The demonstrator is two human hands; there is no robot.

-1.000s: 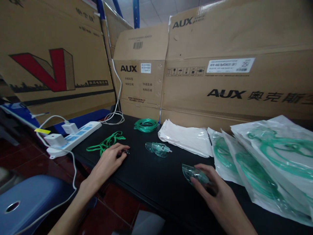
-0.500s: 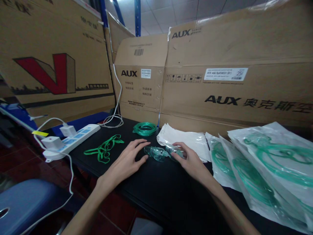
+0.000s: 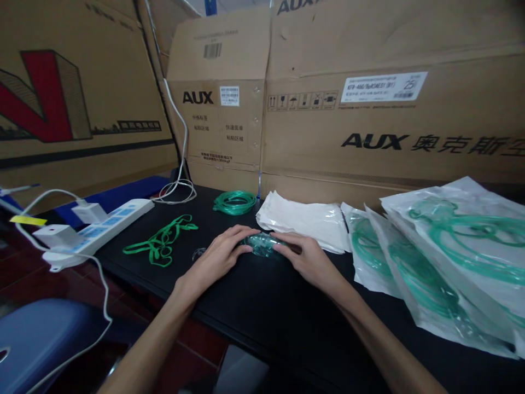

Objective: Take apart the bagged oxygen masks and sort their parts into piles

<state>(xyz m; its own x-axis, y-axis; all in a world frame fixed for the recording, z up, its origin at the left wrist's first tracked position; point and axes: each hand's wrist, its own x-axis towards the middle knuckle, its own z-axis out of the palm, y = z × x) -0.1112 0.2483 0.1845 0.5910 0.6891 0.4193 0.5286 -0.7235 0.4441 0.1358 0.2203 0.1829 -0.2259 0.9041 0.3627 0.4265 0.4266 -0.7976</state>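
Observation:
On the black table, my left hand [image 3: 225,246] and my right hand [image 3: 305,254] close in from both sides on a clear green plastic mask [image 3: 263,244]. Fingers and thumbs grip its two ends, hiding much of its outline; I cannot tell whether one piece or two lie between them. Beside my left wrist a small clear plastic piece [image 3: 199,253] shows in part. Green elastic straps [image 3: 162,241] lie loose to the left. Behind the hands is a coil of green tubing [image 3: 234,203], with a stack of white paper sheets [image 3: 301,220] right of it.
Several clear-and-white packages of green tubing [image 3: 435,262] overlap at the right. A white power strip [image 3: 102,224] with chargers and cables lies along the left edge. Cardboard panels [image 3: 303,137] wall off the back. A blue stool [image 3: 53,339] stands at the lower left.
My hands have come together. My left hand, open beside the plastic before, now grips it, and my right hand has moved in closer. The view has tilted down.

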